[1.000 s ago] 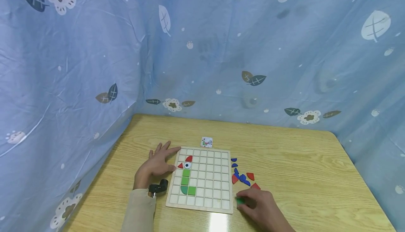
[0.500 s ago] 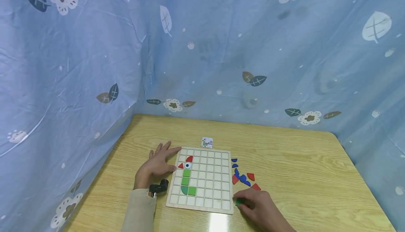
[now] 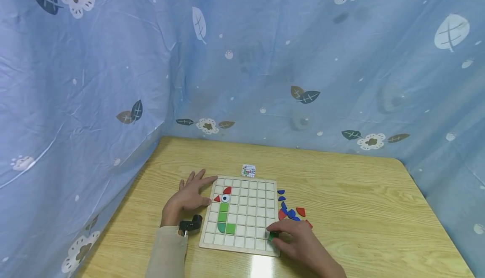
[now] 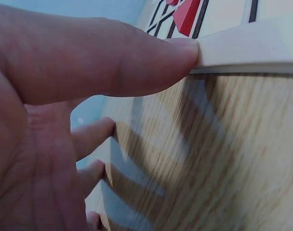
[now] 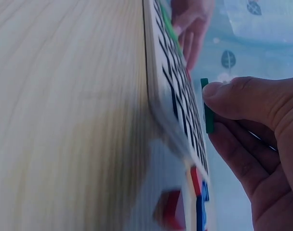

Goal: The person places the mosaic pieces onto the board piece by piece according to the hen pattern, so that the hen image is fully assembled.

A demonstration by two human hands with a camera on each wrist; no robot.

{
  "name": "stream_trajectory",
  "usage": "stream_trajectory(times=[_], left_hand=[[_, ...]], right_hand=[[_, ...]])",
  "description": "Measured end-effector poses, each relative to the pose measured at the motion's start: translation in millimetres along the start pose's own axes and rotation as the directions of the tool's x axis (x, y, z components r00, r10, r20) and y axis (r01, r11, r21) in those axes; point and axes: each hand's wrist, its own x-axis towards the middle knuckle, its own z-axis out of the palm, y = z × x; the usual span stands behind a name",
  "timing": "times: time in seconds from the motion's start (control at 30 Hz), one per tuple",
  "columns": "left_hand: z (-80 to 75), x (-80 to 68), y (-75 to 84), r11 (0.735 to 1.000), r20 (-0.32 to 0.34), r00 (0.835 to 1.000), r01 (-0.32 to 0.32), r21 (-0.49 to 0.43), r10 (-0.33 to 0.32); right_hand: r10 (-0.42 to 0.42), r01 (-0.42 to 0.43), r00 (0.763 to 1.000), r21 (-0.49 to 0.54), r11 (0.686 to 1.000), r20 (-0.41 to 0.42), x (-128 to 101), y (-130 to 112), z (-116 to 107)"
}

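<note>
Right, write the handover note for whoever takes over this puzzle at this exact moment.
Left hand: flat on the table, fingertips against the left edge of the pale wooden grid board.
Right hand: pinches a small green flat piece over the board's lower right corner, not yet seated.
Done: red pieces, a round eye piece and a green column fill the board's left side.
Left: most cells are bare; loose blue and red pieces lie on the wooden table to the board's right. A small pattern card lies beyond the board.
</note>
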Motion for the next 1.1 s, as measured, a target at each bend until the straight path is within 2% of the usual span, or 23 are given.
stream_trajectory(times=[0.3,0.47,0.63,0.9,1.1], left_hand=[[0.1,0.8,0.2,1.0,-0.001,1.0,0.01,0.005,-0.01],[0.9,1.0,-0.9,1.0,-0.003,1.0,0.011,0.018,-0.011],[1.7,1.0,-1.7,1.0,-0.004,1.0,0.008,0.018,-0.008],[1.7,0.4,-2.0,1.0,-0.007,1.0,-0.003,0.008,0.003],[1.3,0.6,-2.0,1.0,-0.01,1.0,0.003,0.011,-0.003]], right_hand=[[0.031,-0.035,0.994,0.039,0.999,0.103,30,-11,21],[0.014,-0.024,0.991,0.068,0.997,0.135,42,-11,37],[0.035,-0.048,0.987,0.082,0.995,0.156,52,-13,50],[0.116,-0.126,0.969,0.033,0.991,0.217,63,-19,60],[0.146,-0.15,0.971,0.009,0.989,0.191,63,-19,61]])
